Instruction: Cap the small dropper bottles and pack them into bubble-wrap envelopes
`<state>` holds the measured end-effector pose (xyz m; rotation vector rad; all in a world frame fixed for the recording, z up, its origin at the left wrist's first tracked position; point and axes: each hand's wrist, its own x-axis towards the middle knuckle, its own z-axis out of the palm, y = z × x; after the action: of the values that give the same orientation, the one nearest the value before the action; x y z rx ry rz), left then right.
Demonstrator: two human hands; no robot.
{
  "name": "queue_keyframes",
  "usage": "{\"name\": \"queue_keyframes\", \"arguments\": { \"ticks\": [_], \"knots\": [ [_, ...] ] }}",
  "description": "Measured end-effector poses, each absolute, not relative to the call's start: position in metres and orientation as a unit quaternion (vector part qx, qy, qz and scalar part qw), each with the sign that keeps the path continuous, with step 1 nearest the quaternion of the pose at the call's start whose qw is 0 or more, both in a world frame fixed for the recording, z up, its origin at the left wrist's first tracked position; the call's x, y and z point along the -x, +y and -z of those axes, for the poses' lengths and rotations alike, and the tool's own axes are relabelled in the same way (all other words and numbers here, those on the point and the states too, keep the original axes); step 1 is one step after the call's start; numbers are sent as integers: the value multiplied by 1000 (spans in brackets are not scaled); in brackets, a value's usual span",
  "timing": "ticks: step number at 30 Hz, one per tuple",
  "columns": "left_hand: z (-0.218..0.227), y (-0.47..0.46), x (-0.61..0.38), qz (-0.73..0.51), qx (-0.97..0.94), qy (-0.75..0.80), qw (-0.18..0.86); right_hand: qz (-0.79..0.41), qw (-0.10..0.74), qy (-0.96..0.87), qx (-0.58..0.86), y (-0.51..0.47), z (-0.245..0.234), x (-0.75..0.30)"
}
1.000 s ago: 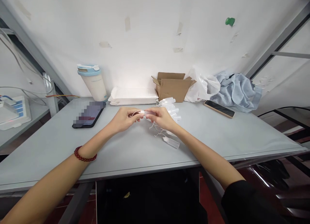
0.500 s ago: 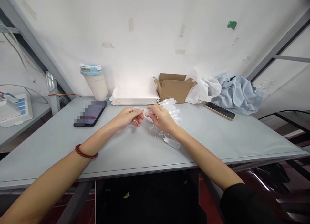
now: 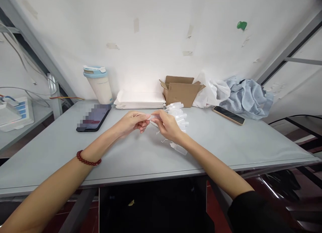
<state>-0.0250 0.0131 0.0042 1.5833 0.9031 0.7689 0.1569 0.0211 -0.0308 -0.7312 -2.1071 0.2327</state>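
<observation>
My left hand (image 3: 134, 123) and my right hand (image 3: 167, 124) meet above the middle of the table, fingertips almost touching. Between them they pinch a small clear plastic bottle (image 3: 151, 118), mostly covered by the fingers; a thin white cord shows by it. Both hands are closed on it. Behind and beside my right hand lies a pile of similar clear bottles (image 3: 180, 117). A single bottle (image 3: 178, 148) with a thin white cord rests nearer to me, below my right wrist.
A stack of white flat packets (image 3: 139, 100) and an open cardboard box (image 3: 181, 93) stand by the wall. To the left are a cup (image 3: 99, 87) and a phone (image 3: 97, 117). A plastic bag (image 3: 211, 92), another phone (image 3: 228, 115) and blue cloth (image 3: 248, 97) lie right.
My right hand has shifted slightly left, its fingertips closer to my left thumb. Less of the held bottle shows between the fingers. Everything on the table stays in place.
</observation>
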Motion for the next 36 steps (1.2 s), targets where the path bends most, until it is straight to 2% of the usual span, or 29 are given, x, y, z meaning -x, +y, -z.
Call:
{"name": "queue_keyframes", "arguments": {
  "ticks": [5, 9, 11, 14, 19, 26, 32, 36],
  "knots": [
    [-6, 9, 26, -298, -804, 406, 316, -297, 408, -798, 329, 22, 22, -160],
    [-1, 10, 25, -299, -834, 396, 240, -481, 379, -711, 344, 27, 19, -162],
    [2, 11, 24, -308, -842, 392, 208, -533, 372, -677, 346, 27, 18, -162],
    [4, 13, 22, -336, -817, 402, 240, -508, 396, -681, 349, 27, 17, -162],
    [4, 16, 21, -352, -730, 421, 407, -391, 454, -719, 353, 26, 19, -161],
    [5, 17, 22, -347, -688, 436, 464, -295, 457, -767, 340, 27, 23, -161],
    [4, 12, 21, -359, -716, 438, 409, -294, 418, -786, 348, 23, 24, -160],
    [3, 8, 19, -354, -781, 421, 296, -404, 412, -738, 349, 23, 20, -160]
  ]
}}
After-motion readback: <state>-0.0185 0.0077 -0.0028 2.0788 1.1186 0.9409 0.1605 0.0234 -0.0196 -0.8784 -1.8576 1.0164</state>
